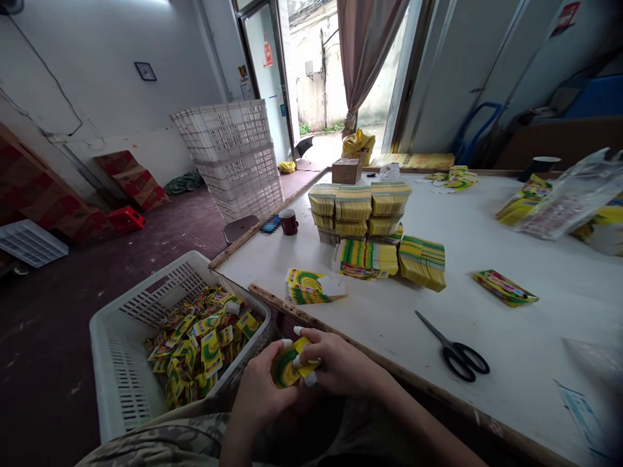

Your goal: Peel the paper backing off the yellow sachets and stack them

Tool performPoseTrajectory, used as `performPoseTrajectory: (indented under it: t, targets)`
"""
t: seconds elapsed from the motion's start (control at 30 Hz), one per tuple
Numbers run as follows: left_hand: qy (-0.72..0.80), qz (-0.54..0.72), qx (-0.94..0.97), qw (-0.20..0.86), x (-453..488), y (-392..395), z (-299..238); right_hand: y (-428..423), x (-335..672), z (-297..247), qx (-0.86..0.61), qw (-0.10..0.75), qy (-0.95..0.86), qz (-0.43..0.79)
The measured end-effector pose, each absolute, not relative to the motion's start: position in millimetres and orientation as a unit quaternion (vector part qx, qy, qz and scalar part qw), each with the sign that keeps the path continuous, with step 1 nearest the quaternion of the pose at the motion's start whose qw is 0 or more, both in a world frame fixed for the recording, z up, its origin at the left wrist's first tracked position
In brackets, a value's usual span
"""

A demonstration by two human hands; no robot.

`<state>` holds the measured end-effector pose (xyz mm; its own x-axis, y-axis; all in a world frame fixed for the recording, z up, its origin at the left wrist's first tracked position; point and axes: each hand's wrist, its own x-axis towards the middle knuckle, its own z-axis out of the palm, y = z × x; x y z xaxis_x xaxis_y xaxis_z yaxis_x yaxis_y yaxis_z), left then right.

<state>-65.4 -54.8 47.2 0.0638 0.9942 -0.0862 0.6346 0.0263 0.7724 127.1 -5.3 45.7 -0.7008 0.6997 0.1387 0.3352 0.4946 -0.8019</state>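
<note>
Both hands meet over my lap at the table's near edge, gripping one small yellow-and-green packet (288,367). My left hand (260,392) cups it from below and left. My right hand (335,364) pinches its right side, with white finger covers on the fingertips. A white plastic crate (121,376) to my left holds a heap of similar packets (199,344). A small stack of flat packets (309,286) lies on the white table (511,285) just beyond my hands.
Tall bundles of flat packets (360,207) stand mid-table, with more bundles (422,261) beside them. Black scissors (455,350) lie to the right of my hands. A dark red mug (289,222), a cardboard box (346,170) and stacked white crates (233,155) are farther off.
</note>
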Motion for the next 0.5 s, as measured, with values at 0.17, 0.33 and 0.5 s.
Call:
performPoseTrajectory:
  t: [0.17, 0.33, 0.5]
  targets:
    - [0.623, 0.258, 0.644, 0.36, -66.7, -56.3, 50.2, -1.7, 136.4, 46.9, -0.282, 0.213, -0.833, 0.426]
    - [0.62, 0.261, 0.653, 0.347, -63.9, -55.2, 51.5, -6.1, 120.7, 32.4, -0.334, 0.344, -0.763, 0.434]
    - [0.626, 0.239, 0.672, 0.315, -59.4, -55.0, 53.0, -10.9, 107.1, 32.4, -0.419, 0.328, -0.745, 0.403]
